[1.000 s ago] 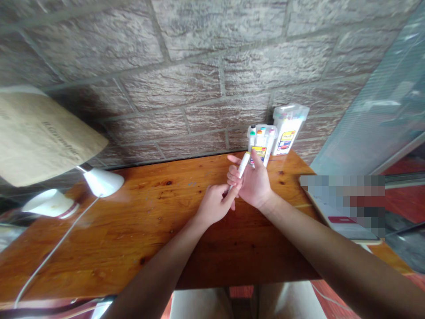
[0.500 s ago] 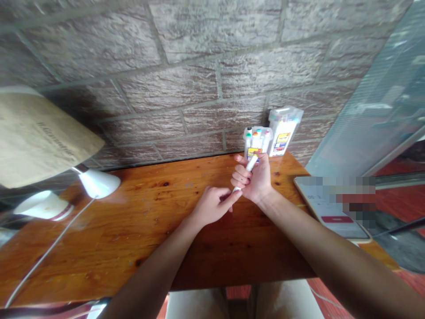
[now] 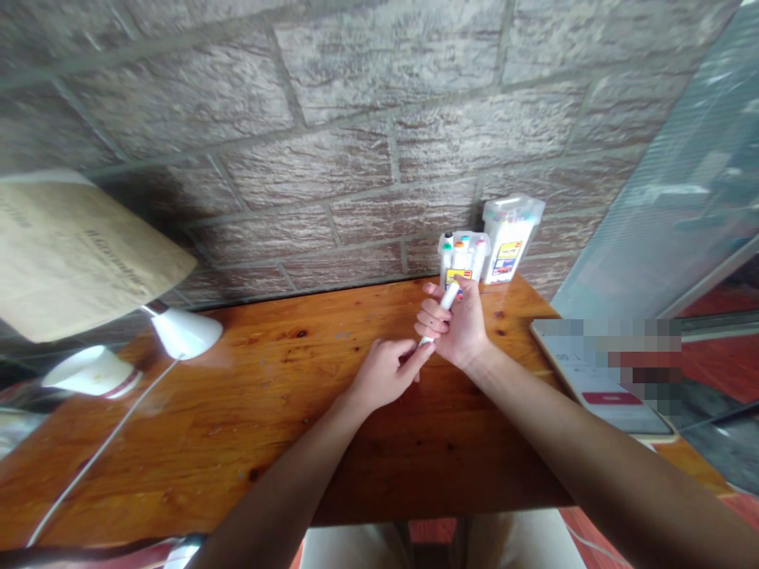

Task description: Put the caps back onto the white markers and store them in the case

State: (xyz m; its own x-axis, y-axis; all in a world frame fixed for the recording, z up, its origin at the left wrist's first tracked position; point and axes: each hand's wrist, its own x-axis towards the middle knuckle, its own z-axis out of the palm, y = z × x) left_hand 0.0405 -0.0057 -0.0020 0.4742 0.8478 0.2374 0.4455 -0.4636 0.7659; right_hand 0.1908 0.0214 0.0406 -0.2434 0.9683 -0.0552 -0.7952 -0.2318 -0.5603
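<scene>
A white marker (image 3: 449, 296) with a yellow upper end lies tilted across my right hand (image 3: 466, 328), whose fingers are wrapped round its barrel. At the marker's lower end, the thumb and fingers of my left hand (image 3: 391, 369) pinch it; that end is mostly covered by the fingertips. Just behind my right hand stands a clear marker holder (image 3: 463, 257) with several white markers in it, their caps green, black, orange, blue and pink. My right hand overlaps the lower part of this holder in view.
A taller lidded marker case (image 3: 507, 245) stands at the back right against the brick wall (image 3: 332, 166). A tablet (image 3: 593, 379) lies at the table's right edge. On the left are a lamp (image 3: 183, 332), its cord (image 3: 107, 442) and a tipped paper cup (image 3: 92, 371).
Both hands keep their hold on the marker, with hardly any movement between them. The whole view has shifted slightly, so everything appears a little lower and further right.
</scene>
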